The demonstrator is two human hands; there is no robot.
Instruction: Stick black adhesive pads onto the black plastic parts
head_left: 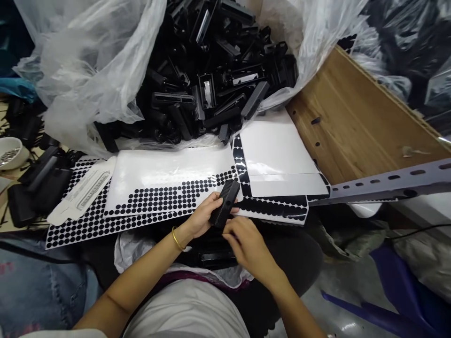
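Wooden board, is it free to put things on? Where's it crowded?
Mostly bare: the wooden board, between the bag of black parts and the grey slotted bar. Crowded: the dot-sticker sheets, by the left hand holding a black part.

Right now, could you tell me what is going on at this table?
A person holds a black part in the left hand, just above sheets of round black stickers. The right hand is at the part's near end, though it is unclear whether it grips it. Behind the sheets, a clear bag lies open with a pile of similar black parts spilling from it.
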